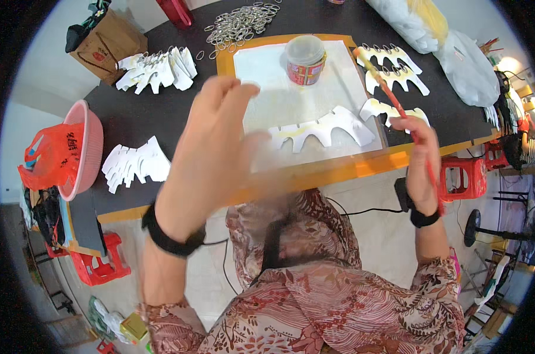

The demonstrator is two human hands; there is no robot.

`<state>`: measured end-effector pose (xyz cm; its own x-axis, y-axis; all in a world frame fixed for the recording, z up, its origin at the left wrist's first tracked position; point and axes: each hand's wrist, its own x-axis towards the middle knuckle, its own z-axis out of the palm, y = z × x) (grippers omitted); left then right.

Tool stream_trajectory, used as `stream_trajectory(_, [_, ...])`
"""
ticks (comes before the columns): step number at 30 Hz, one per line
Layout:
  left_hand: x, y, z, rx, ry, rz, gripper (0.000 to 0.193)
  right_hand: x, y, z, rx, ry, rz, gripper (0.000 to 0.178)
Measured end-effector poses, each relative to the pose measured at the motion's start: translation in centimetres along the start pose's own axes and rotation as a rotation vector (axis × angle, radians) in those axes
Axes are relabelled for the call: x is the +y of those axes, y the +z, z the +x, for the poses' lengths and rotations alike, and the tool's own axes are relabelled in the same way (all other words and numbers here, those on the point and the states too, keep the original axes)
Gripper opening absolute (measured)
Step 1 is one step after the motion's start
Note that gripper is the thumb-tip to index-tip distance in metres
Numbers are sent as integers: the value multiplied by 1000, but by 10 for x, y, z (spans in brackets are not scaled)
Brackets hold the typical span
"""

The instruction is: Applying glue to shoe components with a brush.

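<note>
My right hand (421, 159) holds a long red-handled brush (391, 97), its yellowish tip pointing up and left over the table. My left hand (211, 153) is raised over the near left part of the white sheet (261, 65). It is blurred by motion; its fingers look apart, with nothing visible between them. Just right of it, one white cutout with arched notches (338, 130) lies on the sheet, with yellowish marks on it. A tub with a pale lid (306, 59) stands toward the sheet's far side.
More white cutouts (391, 59) with metal rings and yellowish edges lie right of the sheet. Ringed cutouts (158, 69) and plain ones (136, 164) lie left. Metal rings (244, 26) are heaped behind. A pink basket (93, 147) and a paper bag (105, 50) stand left.
</note>
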<state>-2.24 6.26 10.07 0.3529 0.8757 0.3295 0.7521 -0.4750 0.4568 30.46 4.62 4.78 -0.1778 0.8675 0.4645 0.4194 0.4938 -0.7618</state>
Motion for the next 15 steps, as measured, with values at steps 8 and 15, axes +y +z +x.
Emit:
stream_trajectory(8, [-29,53,128,-228,4,15,82,-6,-31,63,32,291,293,32])
stream_trajectory(15, [-39,74,169,-429,-31,66,85,0,-23,97,-39,335,319,28])
